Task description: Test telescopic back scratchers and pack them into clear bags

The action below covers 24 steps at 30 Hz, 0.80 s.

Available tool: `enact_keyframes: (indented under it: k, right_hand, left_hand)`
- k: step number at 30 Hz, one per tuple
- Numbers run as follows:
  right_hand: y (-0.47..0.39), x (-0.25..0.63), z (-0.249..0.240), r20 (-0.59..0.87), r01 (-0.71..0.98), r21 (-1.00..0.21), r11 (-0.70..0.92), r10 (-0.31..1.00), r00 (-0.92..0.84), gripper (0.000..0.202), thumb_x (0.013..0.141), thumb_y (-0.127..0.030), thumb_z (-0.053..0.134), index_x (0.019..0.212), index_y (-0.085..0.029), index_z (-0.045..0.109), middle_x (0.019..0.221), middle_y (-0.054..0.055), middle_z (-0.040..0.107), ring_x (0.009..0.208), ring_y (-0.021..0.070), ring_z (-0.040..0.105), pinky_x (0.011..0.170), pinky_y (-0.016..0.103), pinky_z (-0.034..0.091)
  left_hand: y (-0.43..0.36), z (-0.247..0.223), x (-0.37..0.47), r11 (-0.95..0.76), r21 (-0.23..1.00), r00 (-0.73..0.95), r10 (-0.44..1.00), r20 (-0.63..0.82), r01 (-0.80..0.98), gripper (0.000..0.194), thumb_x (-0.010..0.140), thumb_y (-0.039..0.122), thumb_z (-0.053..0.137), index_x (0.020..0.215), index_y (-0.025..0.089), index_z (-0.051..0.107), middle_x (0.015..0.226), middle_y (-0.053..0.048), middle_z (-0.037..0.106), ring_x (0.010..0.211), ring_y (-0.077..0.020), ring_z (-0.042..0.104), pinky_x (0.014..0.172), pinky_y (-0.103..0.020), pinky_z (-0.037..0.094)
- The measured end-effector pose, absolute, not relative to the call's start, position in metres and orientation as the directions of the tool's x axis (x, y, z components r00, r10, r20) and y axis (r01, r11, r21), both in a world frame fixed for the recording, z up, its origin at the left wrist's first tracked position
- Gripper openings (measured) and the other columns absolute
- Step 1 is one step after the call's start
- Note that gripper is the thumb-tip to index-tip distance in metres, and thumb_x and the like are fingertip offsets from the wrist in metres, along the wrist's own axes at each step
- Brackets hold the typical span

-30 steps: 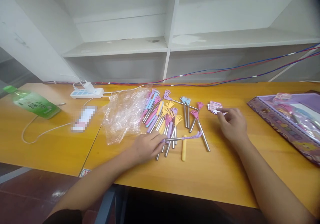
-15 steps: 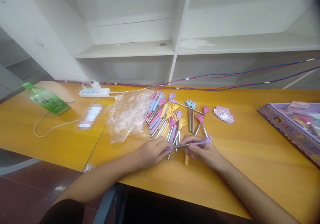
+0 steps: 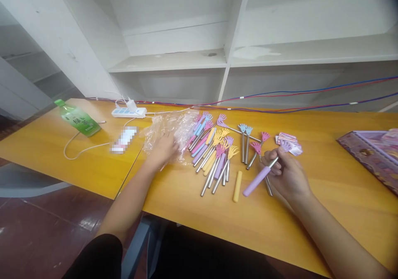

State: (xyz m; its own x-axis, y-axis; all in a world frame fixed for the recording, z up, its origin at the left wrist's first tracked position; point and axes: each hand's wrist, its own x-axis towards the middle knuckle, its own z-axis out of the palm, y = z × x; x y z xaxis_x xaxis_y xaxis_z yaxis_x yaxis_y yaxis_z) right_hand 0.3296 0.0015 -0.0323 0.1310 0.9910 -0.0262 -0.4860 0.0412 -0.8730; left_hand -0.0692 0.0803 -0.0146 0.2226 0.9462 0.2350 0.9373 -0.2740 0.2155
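Observation:
My right hand point(image 3: 290, 173) is closed on a purple back scratcher point(image 3: 257, 181), gripping its metal rod just below the claw head. The scratcher's purple sleeve points down and left over the table. My left hand point(image 3: 163, 148) reaches onto a heap of clear plastic bags point(image 3: 183, 125); its fingers are blurred, and whether they pinch a bag is unclear. Between the hands lies a pile of back scratchers point(image 3: 214, 150) with pink, blue, yellow and purple heads, some bare metal, some sleeved. A loose yellow handle sleeve point(image 3: 238, 186) lies near the scratcher in my right hand.
Small printed cards point(image 3: 289, 142) lie beyond my right hand. A decorated purple box point(image 3: 367, 156) stands at the right. On the left are a green bottle point(image 3: 79, 119), a power strip point(image 3: 129, 112) and a blurred-out phone-like object point(image 3: 123, 140). Cables run along the shelf's base.
My left hand has let go of the purple back scratcher and moved left onto the plastic bags. My right hand has carried the scratcher to the right, its sleeve now in full view.

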Motion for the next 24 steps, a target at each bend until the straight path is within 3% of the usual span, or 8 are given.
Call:
enact_keyframes:
  k: [4, 7, 14, 18, 20, 22, 24]
  right_hand:
    - [0.004, 0.329, -0.039, -0.038, -0.504, -0.863, 0.038, 0.99, 0.139, 0.039, 0.089, -0.05, 0.085, 0.075, -0.02, 0.065, 0.062, -0.005, 0.028, 0.053, 0.0074, 0.023, 0.043, 0.018, 0.027]
    - [0.004, 0.328, -0.038, -0.022, -0.522, -0.852, 0.045, 0.993, 0.12, 0.038, 0.091, -0.048, 0.083, 0.075, -0.02, 0.064, 0.063, -0.005, 0.026, 0.054, 0.0075, 0.022, 0.046, 0.018, 0.029]
    - [0.007, 0.33, -0.035, -0.014, -0.569, -0.821, 0.039, 0.996, 0.089, 0.041, 0.098, -0.046, 0.076, 0.072, -0.02, 0.059, 0.066, -0.005, 0.022, 0.056, 0.0099, 0.018, 0.048, 0.019, 0.034]
    - [0.006, 0.33, -0.03, 0.001, -0.629, -0.776, 0.052, 0.997, 0.081, 0.053, 0.1, -0.049, 0.073, 0.065, -0.02, 0.045, 0.07, -0.003, 0.023, 0.06, 0.0111, 0.026, 0.05, 0.02, 0.043]
    - [0.005, 0.332, -0.027, 0.013, -0.651, -0.758, 0.049, 0.998, 0.061, 0.058, 0.101, -0.051, 0.072, 0.064, -0.02, 0.039, 0.072, -0.003, 0.024, 0.059, 0.0108, 0.026, 0.047, 0.018, 0.042]
    - [0.004, 0.334, -0.025, 0.012, -0.656, -0.754, 0.023, 1.0, 0.022, 0.057, 0.101, -0.053, 0.072, 0.066, -0.02, 0.042, 0.073, -0.004, 0.027, 0.056, 0.0094, 0.018, 0.037, 0.016, 0.028]
    - [0.003, 0.335, -0.027, 0.003, -0.631, -0.776, -0.009, 1.0, -0.017, 0.047, 0.099, -0.058, 0.074, 0.075, -0.021, 0.056, 0.074, -0.003, 0.037, 0.054, 0.0085, 0.008, 0.033, 0.018, 0.009]
  left_hand:
    - [0.084, -0.016, -0.07, -0.322, 0.206, 0.252, 0.918, 0.306, 0.924, 0.017, 0.099, 0.018, 0.06, 0.108, 0.019, 0.074, 0.113, -0.012, 0.075, 0.114, -0.0306, 0.063, 0.104, -0.045, 0.05]
    - [0.084, -0.012, -0.071, -0.414, 0.181, 0.297, 0.84, 0.454, 0.892, 0.014, 0.098, 0.016, 0.062, 0.099, 0.02, 0.075, 0.107, -0.009, 0.076, 0.111, -0.0294, 0.061, 0.102, -0.043, 0.051]
    - [0.07, 0.012, -0.045, -0.64, 0.049, 0.339, 0.468, 0.816, 0.767, 0.008, 0.1, 0.017, 0.068, 0.099, 0.022, 0.074, 0.094, -0.004, 0.077, 0.09, -0.0217, 0.062, 0.085, -0.037, 0.052]
    - [0.052, 0.049, -0.01, -0.795, 0.042, 0.314, 0.287, 0.905, 0.605, 0.009, 0.101, 0.014, 0.064, 0.104, 0.022, 0.068, 0.093, -0.003, 0.076, 0.086, -0.0167, 0.068, 0.08, -0.032, 0.053]
    - [0.043, 0.072, 0.01, -0.852, 0.145, 0.265, 0.312, 0.913, 0.504, 0.006, 0.105, 0.018, 0.062, 0.107, 0.022, 0.066, 0.092, -0.002, 0.076, 0.079, -0.0133, 0.068, 0.076, -0.03, 0.053]
    - [0.037, 0.092, 0.028, -0.846, 0.396, 0.181, 0.479, 0.859, 0.356, 0.006, 0.11, 0.027, 0.056, 0.111, 0.023, 0.061, 0.09, 0.0, 0.076, 0.067, -0.0095, 0.065, 0.068, -0.027, 0.05]
    - [0.037, 0.103, 0.044, -0.729, 0.674, 0.14, 0.684, 0.716, 0.117, 0.013, 0.114, 0.037, 0.049, 0.114, 0.025, 0.055, 0.09, 0.0, 0.076, 0.059, -0.0076, 0.062, 0.06, -0.025, 0.048]
